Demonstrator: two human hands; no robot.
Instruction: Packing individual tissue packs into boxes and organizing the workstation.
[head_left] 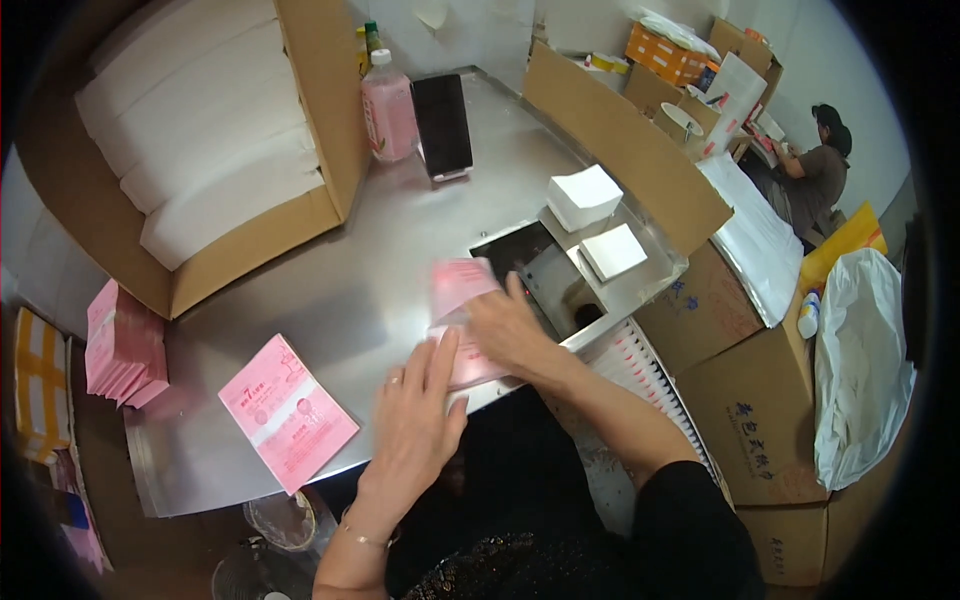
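A pink printed paper packet (478,366) lies at the front edge of the metal table, its upper part (462,284) blurred by motion. My left hand (415,405), wearing a ring and a bracelet, rests its outstretched fingers on the packet's left side. Over the packet's middle is my right hand (505,328), thumb pointing up and away; its other fingers are smeared and partly hidden. To the left, a stack of pink printed packets (285,405) with a pale band across the top lies flat on the table.
A carton (258,262) of white paper bundles stands back left, near more pink packets (125,345). Beyond my hands are a bottle (390,110), a propped phone (441,125), a rectangular opening (535,270) and white paper stacks (583,197). Boxes (750,420) and another person (822,170) are right.
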